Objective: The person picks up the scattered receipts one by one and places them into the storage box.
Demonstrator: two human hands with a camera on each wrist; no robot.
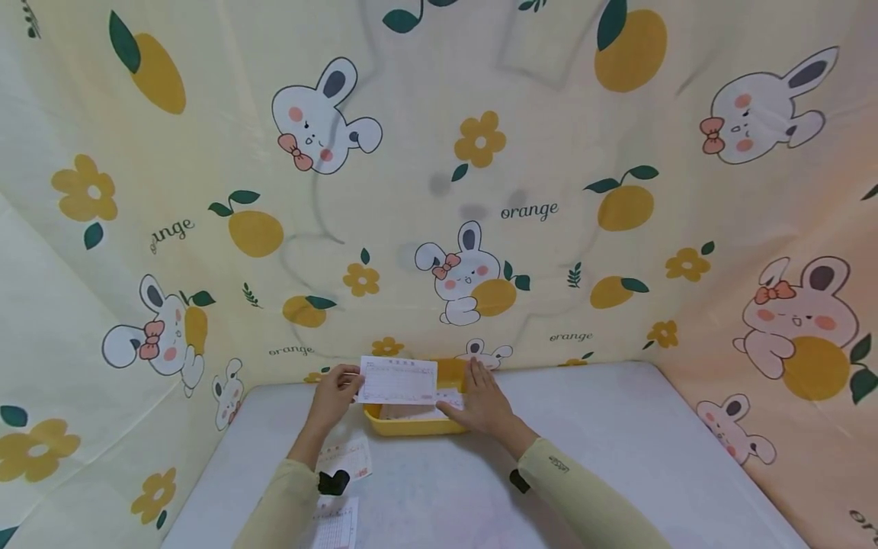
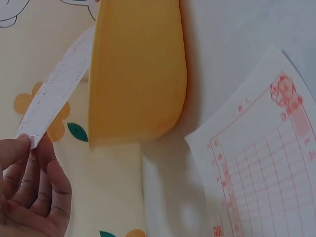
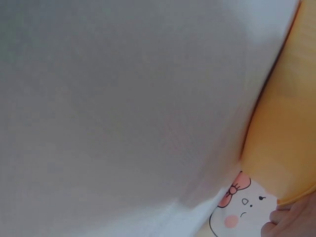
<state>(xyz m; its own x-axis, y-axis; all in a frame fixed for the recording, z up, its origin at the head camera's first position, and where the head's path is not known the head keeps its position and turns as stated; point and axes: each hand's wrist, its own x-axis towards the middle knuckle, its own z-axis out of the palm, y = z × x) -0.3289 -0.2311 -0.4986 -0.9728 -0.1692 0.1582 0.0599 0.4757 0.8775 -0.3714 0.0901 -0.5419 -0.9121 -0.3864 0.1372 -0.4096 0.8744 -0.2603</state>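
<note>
A yellow tray [image 1: 411, 425] sits at the far edge of the white table, against the printed cloth. My left hand [image 1: 334, 394] pinches the left end of a white printed slip [image 1: 398, 380] and holds it up over the tray. In the left wrist view the same slip [image 2: 54, 91] curves away from my fingertips [image 2: 30, 148] past the tray's yellow side [image 2: 136, 74]. My right hand [image 1: 482, 398] rests with straight fingers on the tray's right edge, touching another slip [image 1: 449, 399] that lies in the tray. The right wrist view shows only the tray's side [image 3: 284, 143] and a bit of finger [image 3: 289, 222].
Two red-printed forms lie on the table by my left forearm: one [image 1: 346, 460] [image 2: 261, 158] nearer the tray, one [image 1: 336, 524] at the front edge. Cloth with rabbits and oranges [image 1: 473, 282] walls in the back and both sides. Bare tabletop [image 1: 617, 450] spreads to the right.
</note>
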